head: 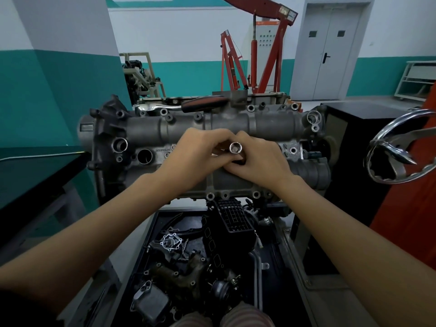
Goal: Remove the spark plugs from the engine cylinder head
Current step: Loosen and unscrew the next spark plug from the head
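Observation:
The grey engine cylinder head (184, 128) lies across the stand in front of me. Over its middle, my left hand (195, 156) and my right hand (259, 161) meet, and both pinch a chrome spark plug socket (235, 147) whose open end faces me. The socket stands over a plug well hidden under my fingers. An open plug well (144, 156) shows at the left of the head. No spark plug is visible. A ratchet with a red-black handle (184, 105) lies on the far edge of the head.
A chrome handwheel (398, 149) of the engine stand sticks out at the right. Below the head, a black tray (151, 232) holds several loose engine parts. A dark bench (35, 175) stands at the left, a red engine crane (266, 50) behind.

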